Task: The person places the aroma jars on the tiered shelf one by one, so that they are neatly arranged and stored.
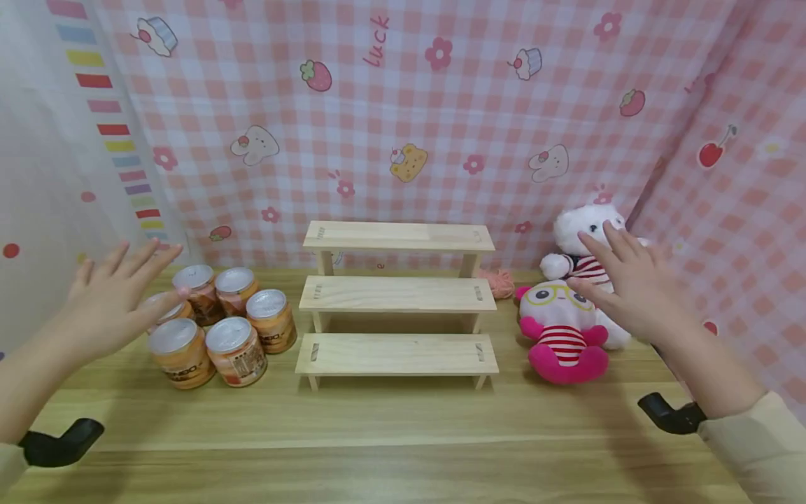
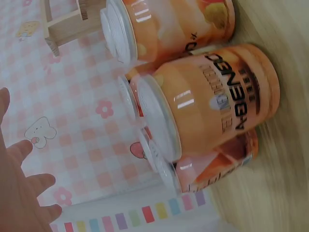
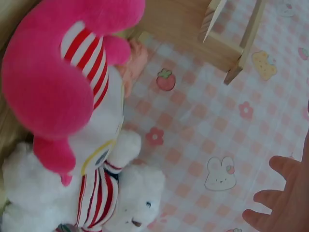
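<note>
My left hand (image 1: 110, 304), fingers spread and holding nothing, hovers by a group of orange cans (image 1: 182, 353) with silver lids on the left of the table. The left wrist view shows the cans (image 2: 207, 101) upright and close together, the hand (image 2: 21, 179) beyond their lids. On the other side my right hand (image 1: 636, 283) is raised with fingers extended, overlapping a white plush bear (image 1: 582, 227) in a striped shirt. A pink plush toy (image 1: 567, 343) with yellow glasses leans in front of the bear. Between the hands stands a three-step wooden shelf (image 1: 397, 294), its steps bare.
A bundle of pink yarn (image 1: 499, 283) lies behind the shelf's right side. Pink checked cloth (image 1: 403, 105) hangs behind the wooden table (image 1: 390, 448) and along its right side. Black wrist mounts (image 1: 63, 444) sit on both forearms.
</note>
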{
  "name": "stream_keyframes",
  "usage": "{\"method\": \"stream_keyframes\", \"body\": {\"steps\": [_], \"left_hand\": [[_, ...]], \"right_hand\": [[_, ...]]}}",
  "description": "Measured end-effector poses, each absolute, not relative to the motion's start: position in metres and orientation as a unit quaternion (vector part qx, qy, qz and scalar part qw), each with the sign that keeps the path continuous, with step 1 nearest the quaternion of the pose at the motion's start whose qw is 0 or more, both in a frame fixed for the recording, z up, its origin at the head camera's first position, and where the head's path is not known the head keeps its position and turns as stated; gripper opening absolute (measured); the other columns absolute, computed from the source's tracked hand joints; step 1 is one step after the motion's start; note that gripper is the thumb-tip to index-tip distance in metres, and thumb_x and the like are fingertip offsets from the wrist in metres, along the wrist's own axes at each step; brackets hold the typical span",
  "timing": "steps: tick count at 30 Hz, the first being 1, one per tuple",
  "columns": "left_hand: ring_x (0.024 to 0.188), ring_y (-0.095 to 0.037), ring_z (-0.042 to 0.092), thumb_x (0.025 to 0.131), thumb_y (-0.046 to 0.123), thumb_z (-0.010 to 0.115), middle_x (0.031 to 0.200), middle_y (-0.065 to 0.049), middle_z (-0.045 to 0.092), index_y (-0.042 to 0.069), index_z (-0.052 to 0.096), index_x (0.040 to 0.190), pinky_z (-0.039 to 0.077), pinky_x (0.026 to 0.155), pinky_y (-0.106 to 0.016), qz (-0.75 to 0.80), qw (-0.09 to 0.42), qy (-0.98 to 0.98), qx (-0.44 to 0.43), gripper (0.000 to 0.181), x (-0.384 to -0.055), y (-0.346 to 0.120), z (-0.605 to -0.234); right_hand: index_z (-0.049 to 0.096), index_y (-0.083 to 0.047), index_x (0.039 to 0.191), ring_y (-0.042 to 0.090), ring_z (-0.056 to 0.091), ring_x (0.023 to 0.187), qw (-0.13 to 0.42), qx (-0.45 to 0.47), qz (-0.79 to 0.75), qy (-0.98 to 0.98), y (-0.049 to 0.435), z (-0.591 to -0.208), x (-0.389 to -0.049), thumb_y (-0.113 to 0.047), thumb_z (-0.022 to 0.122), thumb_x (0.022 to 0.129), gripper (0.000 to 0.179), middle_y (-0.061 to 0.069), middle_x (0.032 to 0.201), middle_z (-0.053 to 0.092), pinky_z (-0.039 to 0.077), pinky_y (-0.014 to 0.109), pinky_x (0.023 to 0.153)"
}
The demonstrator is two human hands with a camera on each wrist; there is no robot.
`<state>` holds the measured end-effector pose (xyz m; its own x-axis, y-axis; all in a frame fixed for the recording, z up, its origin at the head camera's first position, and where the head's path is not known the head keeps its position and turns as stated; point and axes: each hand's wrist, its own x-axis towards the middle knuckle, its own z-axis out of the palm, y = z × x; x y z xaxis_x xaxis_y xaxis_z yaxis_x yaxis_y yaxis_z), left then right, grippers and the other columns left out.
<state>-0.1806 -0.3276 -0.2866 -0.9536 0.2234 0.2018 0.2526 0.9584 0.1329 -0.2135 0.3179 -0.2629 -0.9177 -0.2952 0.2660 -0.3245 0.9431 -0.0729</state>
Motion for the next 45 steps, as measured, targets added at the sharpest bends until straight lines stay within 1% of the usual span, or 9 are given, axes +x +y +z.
{"method": "stream_keyframes", "body": {"steps": [9,13,19,25,32,40,43,44,45], "left_hand": [[0.14,-0.046,-0.004,0.098,0.037,0.051,0.155,-0.023,0.013,0.012,0.019,0.154,-0.016,0.102,-0.066,-0.144,0.153,-0.967,-0.144,0.069,-0.175,-0.325,-0.298],[0.14,-0.046,-0.001,0.097,0.032,0.054,0.156,-0.021,0.015,0.012,0.021,0.153,-0.011,0.103,-0.068,-0.185,0.175,-0.955,-0.154,0.068,-0.172,-0.325,-0.304],[0.14,-0.045,0.002,0.096,0.027,0.057,0.154,-0.025,0.017,0.01,0.023,0.153,-0.012,0.102,-0.068,-0.243,0.198,-0.938,-0.146,0.068,-0.166,-0.325,-0.316],[0.14,-0.044,0.006,0.094,0.017,0.059,0.152,-0.026,0.02,0.009,0.026,0.152,-0.005,0.108,-0.063,-0.321,0.219,-0.909,-0.15,0.067,-0.161,-0.326,-0.33],[0.136,-0.048,0.015,0.093,0.013,0.06,0.15,-0.028,0.025,0.009,0.025,0.152,0.006,0.105,-0.068,-0.372,0.221,-0.892,-0.127,0.068,-0.155,-0.324,-0.348],[0.134,-0.051,0.018,0.094,0.012,0.061,0.148,-0.03,0.026,0.007,0.027,0.151,0.008,0.104,-0.069,-0.403,0.224,-0.883,-0.093,0.066,-0.15,-0.32,-0.364],[0.135,-0.047,0.021,0.094,0.013,0.062,0.148,-0.028,0.029,0.006,0.029,0.15,0.01,0.108,-0.063,-0.407,0.225,-0.882,-0.08,0.065,-0.149,-0.319,-0.371],[0.134,-0.044,0.023,0.094,0.012,0.062,0.147,-0.027,0.031,0.005,0.03,0.149,0.011,0.11,-0.058,-0.408,0.227,-0.881,-0.078,0.065,-0.149,-0.319,-0.374],[0.134,-0.037,0.027,0.093,0.012,0.063,0.147,-0.026,0.032,0.006,0.031,0.149,0.014,0.112,-0.049,-0.407,0.229,-0.881,-0.074,0.064,-0.148,-0.318,-0.376]], "right_hand": [[0.036,-0.009,0.148,0.046,0.023,0.136,0.211,0.198,0.183,-0.94,0.288,-0.281,-0.207,-0.041,0.058,0.094,0.066,0.024,0.151,0.026,0.017,0.068,0.103],[0.035,-0.009,0.148,0.042,0.022,0.137,0.212,0.206,0.258,-0.92,0.274,-0.291,-0.204,-0.036,0.056,0.096,0.062,0.021,0.152,0.026,0.017,0.066,0.105],[0.038,-0.008,0.147,0.036,0.025,0.138,0.23,0.199,0.324,-0.896,0.256,-0.304,-0.203,-0.029,0.054,0.098,0.056,0.015,0.151,0.032,0.02,0.062,0.106],[0.041,-0.006,0.144,0.035,0.031,0.135,0.242,0.183,0.371,-0.878,0.239,-0.317,-0.206,-0.026,0.054,0.099,0.052,0.017,0.146,0.038,0.024,0.059,0.106],[0.047,-0.001,0.138,0.034,0.038,0.13,0.248,0.17,0.416,-0.858,0.22,-0.334,-0.214,-0.019,0.056,0.098,0.045,0.018,0.14,0.045,0.027,0.053,0.106],[0.049,-0.001,0.137,0.028,0.04,0.129,0.236,0.162,0.461,-0.84,0.205,-0.354,-0.226,-0.013,0.057,0.097,0.043,0.017,0.139,0.047,0.031,0.05,0.106],[0.049,-0.002,0.137,0.028,0.043,0.125,0.232,0.153,0.472,-0.837,0.201,-0.36,-0.23,-0.015,0.058,0.096,0.044,0.016,0.137,0.049,0.032,0.048,0.104],[0.049,-0.002,0.137,0.029,0.045,0.124,0.23,0.149,0.475,-0.836,0.2,-0.361,-0.23,-0.015,0.059,0.096,0.044,0.017,0.136,0.049,0.032,0.048,0.104],[0.049,-0.002,0.136,0.031,0.046,0.122,0.226,0.146,0.479,-0.836,0.199,-0.363,-0.232,-0.016,0.06,0.096,0.044,0.018,0.135,0.05,0.032,0.047,0.103]]}}
